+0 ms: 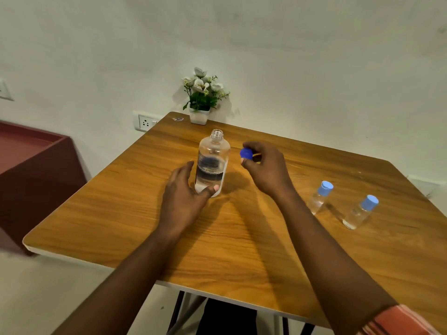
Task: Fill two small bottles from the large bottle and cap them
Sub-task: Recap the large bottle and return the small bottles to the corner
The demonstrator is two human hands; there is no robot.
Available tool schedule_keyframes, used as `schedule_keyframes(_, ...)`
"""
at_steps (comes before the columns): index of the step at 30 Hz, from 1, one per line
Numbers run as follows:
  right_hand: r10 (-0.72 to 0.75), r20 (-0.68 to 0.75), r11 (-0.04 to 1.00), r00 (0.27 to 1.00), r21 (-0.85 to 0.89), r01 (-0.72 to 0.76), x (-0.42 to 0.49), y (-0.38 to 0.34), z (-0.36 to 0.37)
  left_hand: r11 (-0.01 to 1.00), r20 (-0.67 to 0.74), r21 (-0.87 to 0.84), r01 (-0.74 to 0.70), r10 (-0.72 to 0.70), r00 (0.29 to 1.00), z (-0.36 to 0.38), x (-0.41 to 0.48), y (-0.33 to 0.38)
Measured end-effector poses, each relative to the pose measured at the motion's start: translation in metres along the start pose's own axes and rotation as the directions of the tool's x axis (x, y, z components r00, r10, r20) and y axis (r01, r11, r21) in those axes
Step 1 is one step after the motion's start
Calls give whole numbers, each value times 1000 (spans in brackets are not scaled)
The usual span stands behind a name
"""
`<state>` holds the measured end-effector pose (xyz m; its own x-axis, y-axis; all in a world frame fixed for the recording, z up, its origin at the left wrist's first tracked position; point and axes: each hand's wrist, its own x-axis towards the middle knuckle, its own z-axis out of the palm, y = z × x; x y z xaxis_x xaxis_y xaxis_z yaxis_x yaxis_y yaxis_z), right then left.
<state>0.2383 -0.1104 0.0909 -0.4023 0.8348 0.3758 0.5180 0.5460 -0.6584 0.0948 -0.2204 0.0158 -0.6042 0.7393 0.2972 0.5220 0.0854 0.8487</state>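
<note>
Tabletop (pixel 242 238): large bottle (pixel 212 163) well off edges

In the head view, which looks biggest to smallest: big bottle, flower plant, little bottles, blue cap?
The large bottle and flower plant look close; the plant stands farther off, so unranked.
Then left small bottle and right small bottle, alike.
Smallest: blue cap.

home room | wooden table (pixel 242 238) – potted flowers (pixel 202 93) – wall socket (pixel 145 122)

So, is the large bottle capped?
No, the large bottle has a bare neck, and the right hand pinches the blue cap beside it.
</note>
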Motion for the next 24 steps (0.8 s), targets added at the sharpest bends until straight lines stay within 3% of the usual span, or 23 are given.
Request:
schedule_keyframes(4, -182, 178, 963, 967, -165, 212, 22, -39, -20, 1000, 11, -3, -5, 5, 1000, 3, 5, 2)
schedule_keyframes(7, -227, 316, 905, 921, -281, 319, 36, -63, -25, 1000, 38, 9, -8, 7, 999, 6, 10, 3)
schedule_keyframes(11, -286, 381, 844, 879, -334, 419, 49, -79, -31, 1000, 65, 4, -19, 19, 998, 7, 11, 0)
schedule_keyframes(24, -274, 569, 749, 776, -380, 543, 61, -112, -30, 999, 59, 45, -9, 6, 998, 8, 11, -3)
